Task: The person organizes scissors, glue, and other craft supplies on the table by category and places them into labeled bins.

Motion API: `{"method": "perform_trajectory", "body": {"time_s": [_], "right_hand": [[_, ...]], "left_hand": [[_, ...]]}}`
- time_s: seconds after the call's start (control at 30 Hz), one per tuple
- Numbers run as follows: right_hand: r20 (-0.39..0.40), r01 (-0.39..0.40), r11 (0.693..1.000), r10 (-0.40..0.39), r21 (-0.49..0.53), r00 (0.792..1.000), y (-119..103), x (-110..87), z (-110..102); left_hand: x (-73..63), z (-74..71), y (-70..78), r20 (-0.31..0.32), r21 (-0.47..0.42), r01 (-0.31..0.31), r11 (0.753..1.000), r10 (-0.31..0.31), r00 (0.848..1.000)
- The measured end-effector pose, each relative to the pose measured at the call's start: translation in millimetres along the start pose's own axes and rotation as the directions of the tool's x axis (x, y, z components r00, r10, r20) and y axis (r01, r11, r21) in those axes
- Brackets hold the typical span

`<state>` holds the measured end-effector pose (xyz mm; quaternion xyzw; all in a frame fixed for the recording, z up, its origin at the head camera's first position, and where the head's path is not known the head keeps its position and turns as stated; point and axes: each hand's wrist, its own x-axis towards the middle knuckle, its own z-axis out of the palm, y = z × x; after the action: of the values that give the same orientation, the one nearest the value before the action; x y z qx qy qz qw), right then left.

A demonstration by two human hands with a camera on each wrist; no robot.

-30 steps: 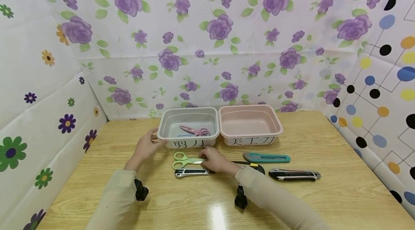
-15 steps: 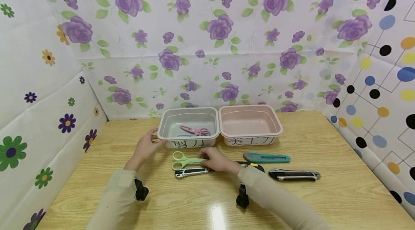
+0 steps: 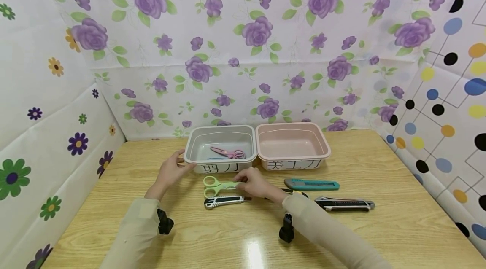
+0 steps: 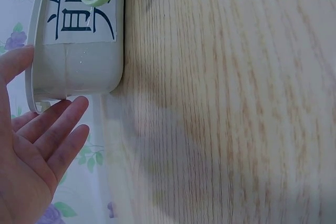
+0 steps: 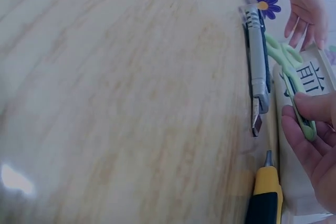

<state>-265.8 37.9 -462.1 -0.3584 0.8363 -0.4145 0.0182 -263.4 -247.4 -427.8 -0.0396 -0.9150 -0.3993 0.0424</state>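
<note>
My right hand (image 3: pixel 255 182) pinches the green scissors (image 5: pixel 292 69) by the blade end between thumb and fingers. Their loop handles (image 3: pixel 211 186) point left, and in the right wrist view the scissors appear raised over the table. At the left end of the grey basket (image 4: pixel 79 69), my left hand (image 3: pixel 171 173) holds the corner, thumb on the front rim and fingers by the end wall. Pink scissors (image 3: pixel 229 153) and a thin blue item lie inside that basket. Just below the green scissors is a silver-and-black utility knife (image 3: pixel 225 202), its blade end pointing right.
Beside the grey basket stands a pink basket (image 3: pixel 329 151). To the right on the wooden table (image 3: pixel 212 239) lie a teal utility knife (image 3: pixel 312 184) and a black-and-silver one (image 3: pixel 344 204). A yellow-and-black knife (image 5: pixel 266 187) is partly hidden under my right forearm.
My right hand has risen slightly with the green scissors, which now stand a little apart from the silver-and-black knife. The left hand stays at the grey basket.
</note>
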Motion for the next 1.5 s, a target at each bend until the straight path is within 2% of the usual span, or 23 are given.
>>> {"method": "perform_trajectory", "body": {"time_s": [0.3, 0.6, 0.8, 1.07, 1.5], "right_hand": [[-0.018, -0.022, 1.000, 0.022, 0.000, 1.000, -8, -4.7, -11], [-0.020, -0.060, 0.997, 0.062, 0.055, 0.998, -12, -10.3, -20], [-0.026, -0.029, 0.999, 0.029, 0.022, 0.999, -11, -14.2, -25], [0.002, -0.033, 0.996, 0.033, 0.078, 0.999, -15, -18.7, -32], [0.013, -0.022, 0.996, 0.021, 0.083, 1.000, -23, -20.1, -39]], "left_hand": [[-0.6, -0.6, 1.7, 0.002, -0.007, 0.003, 1.000, -0.003, 1.000], [-0.4, -0.4, 2.6, 0.000, -0.002, 0.000, 1.000, 0.000, 1.000], [-1.5, -0.6, 3.9, -0.005, 0.003, -0.002, 1.000, 0.002, 1.000], [-1.5, -2.0, 4.4, 0.003, 0.006, 0.010, 1.000, -0.010, 1.000], [-1.2, -2.5, 6.8, 0.017, 0.014, 0.008, 1.000, -0.008, 1.000]]}}
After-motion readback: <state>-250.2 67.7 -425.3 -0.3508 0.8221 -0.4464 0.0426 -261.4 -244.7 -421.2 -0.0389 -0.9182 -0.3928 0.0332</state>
